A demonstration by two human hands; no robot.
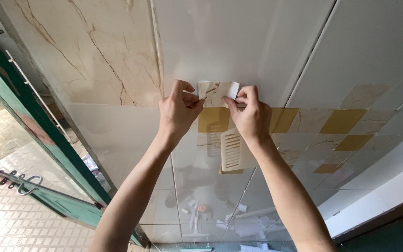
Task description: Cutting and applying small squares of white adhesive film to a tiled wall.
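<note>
Both hands meet at the centre of the frame, arms rising from the bottom edge. The left hand pinches the left edge of a small rectangular marble-patterned sticker piece with a white backing between thumb and fingers; the right hand pinches its right edge the same way, fingers curled shut on it. The piece is held flat against the wall, just above centre, with its upper right corner showing white.

The glossy white tiled wall fills most of the frame, crossed by thin grout lines. In the upper left lies a large cream marble-look panel with brown veins, its right edge running down to just beside the left hand. Along the left edge of the frame stands a green-painted door frame, and past it, in the lower left, a patterned pale floor shows.

To the right of the hands runs a patchwork band of mustard-yellow and marble-look square tiles, stretching towards the right edge. Just below the right hand sits a white slatted plastic vent cover, touching the yellow square behind the wrists. Near the bottom centre, the shiny tiles show a blurred scatter of white scraps, too indistinct to tell apart.
</note>
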